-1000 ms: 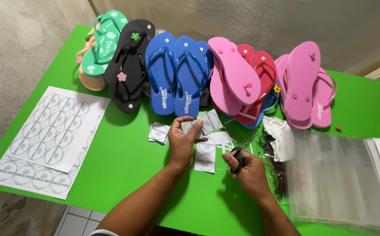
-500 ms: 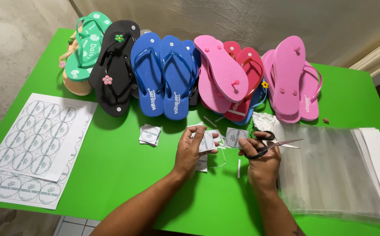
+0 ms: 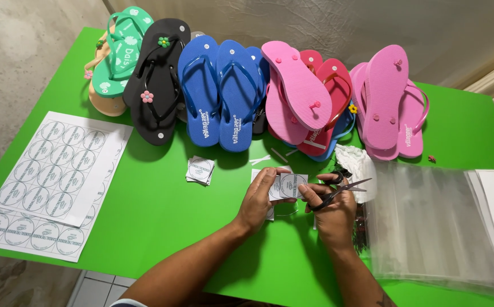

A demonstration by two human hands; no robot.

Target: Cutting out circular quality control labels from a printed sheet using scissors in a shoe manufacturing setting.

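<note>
Green tabletop (image 3: 144,227), head view: left hand (image 3: 261,199) pinches a small round label (image 3: 293,185); right hand (image 3: 332,213) grips scissors (image 3: 338,190), blades apart just beside it. Fingers sit close; a skewed cut could nick them or spoil the label.

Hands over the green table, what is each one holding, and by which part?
Left hand pinches a small round-printed paper label by its left edge; right hand holds black scissors by the handles.
</note>
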